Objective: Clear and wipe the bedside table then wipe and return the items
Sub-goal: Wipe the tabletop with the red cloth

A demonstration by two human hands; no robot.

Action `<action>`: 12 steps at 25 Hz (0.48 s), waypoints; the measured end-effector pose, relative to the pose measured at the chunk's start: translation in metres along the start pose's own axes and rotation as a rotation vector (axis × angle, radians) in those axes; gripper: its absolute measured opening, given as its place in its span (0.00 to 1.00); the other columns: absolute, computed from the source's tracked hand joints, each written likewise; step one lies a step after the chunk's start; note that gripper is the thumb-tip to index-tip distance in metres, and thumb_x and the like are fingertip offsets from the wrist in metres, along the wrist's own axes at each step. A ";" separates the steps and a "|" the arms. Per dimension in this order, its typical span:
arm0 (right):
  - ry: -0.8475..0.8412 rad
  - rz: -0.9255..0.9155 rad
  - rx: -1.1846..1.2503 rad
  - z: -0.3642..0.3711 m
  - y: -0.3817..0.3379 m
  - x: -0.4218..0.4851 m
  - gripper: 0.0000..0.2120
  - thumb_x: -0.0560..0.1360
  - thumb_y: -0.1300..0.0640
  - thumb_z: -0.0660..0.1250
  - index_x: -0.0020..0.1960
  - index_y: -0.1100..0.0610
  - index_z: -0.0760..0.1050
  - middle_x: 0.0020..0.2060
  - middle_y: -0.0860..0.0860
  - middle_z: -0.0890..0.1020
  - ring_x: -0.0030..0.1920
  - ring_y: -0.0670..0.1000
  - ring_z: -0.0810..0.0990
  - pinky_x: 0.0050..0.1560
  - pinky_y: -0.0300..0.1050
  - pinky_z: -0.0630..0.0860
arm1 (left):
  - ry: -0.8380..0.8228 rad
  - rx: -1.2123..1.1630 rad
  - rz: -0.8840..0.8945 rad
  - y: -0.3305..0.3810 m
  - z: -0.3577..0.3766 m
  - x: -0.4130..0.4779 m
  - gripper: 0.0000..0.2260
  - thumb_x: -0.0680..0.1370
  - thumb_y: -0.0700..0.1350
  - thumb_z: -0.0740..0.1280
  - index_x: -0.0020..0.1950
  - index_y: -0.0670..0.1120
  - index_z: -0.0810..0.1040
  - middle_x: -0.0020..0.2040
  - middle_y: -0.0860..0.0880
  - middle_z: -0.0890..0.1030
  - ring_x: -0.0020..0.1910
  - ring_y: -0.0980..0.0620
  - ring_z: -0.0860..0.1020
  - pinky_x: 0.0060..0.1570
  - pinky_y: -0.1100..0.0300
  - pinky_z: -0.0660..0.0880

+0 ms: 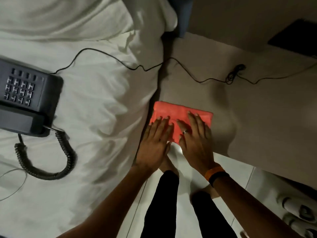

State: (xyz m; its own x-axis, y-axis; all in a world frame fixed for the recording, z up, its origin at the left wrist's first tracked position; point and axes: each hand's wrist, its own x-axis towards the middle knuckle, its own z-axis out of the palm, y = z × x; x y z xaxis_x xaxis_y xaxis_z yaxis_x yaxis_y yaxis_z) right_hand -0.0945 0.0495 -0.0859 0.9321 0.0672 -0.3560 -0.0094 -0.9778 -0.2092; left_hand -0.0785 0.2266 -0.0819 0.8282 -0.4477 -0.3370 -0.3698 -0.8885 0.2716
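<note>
Cloth (pixel 173 112), folded coral rectangle, on smooth bedside table (pixel 257 109) | both hands' fingers (pixel 162 124) flat, pressing it

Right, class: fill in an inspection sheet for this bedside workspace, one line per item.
Surface: bedside table, beige top.
Job's things: folded pink cloth near the table's front edge; telephone on the bed.
Clutter: dark flat object, far right.
Hands: left hand and right hand flat on the cloth.
Cables: thin cable from telephone across bed and table; coiled cord on bed.
Surroundings: tiled floor, shoes lower right.
</note>
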 end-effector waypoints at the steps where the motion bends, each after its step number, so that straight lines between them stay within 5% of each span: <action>1: -0.030 -0.029 -0.008 0.006 -0.002 0.003 0.28 0.81 0.46 0.47 0.81 0.48 0.56 0.82 0.57 0.55 0.82 0.63 0.54 0.77 0.66 0.59 | -0.052 -0.034 -0.028 0.002 0.010 0.001 0.30 0.84 0.52 0.55 0.82 0.47 0.47 0.83 0.45 0.44 0.82 0.44 0.43 0.79 0.42 0.52; 5: -0.006 -0.011 -0.036 0.015 0.007 0.048 0.28 0.83 0.46 0.43 0.82 0.46 0.48 0.83 0.56 0.48 0.83 0.61 0.47 0.79 0.67 0.53 | 0.022 -0.080 -0.079 -0.005 0.021 0.050 0.29 0.85 0.51 0.52 0.82 0.46 0.42 0.83 0.44 0.42 0.81 0.43 0.41 0.80 0.43 0.50; 12: 0.150 0.112 0.035 -0.046 0.074 0.220 0.29 0.80 0.46 0.51 0.81 0.43 0.55 0.83 0.53 0.50 0.83 0.60 0.47 0.80 0.66 0.48 | 0.115 0.090 0.108 -0.022 -0.045 0.252 0.28 0.84 0.49 0.51 0.82 0.44 0.49 0.82 0.40 0.48 0.82 0.40 0.47 0.79 0.45 0.47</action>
State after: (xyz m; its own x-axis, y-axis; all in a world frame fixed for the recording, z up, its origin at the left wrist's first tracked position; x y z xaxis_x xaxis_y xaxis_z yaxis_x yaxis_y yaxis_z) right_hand 0.1266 -0.0175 -0.1384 0.9681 -0.0744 -0.2392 -0.1260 -0.9699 -0.2084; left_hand 0.1572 0.1375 -0.1319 0.8228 -0.5307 -0.2033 -0.4906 -0.8438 0.2173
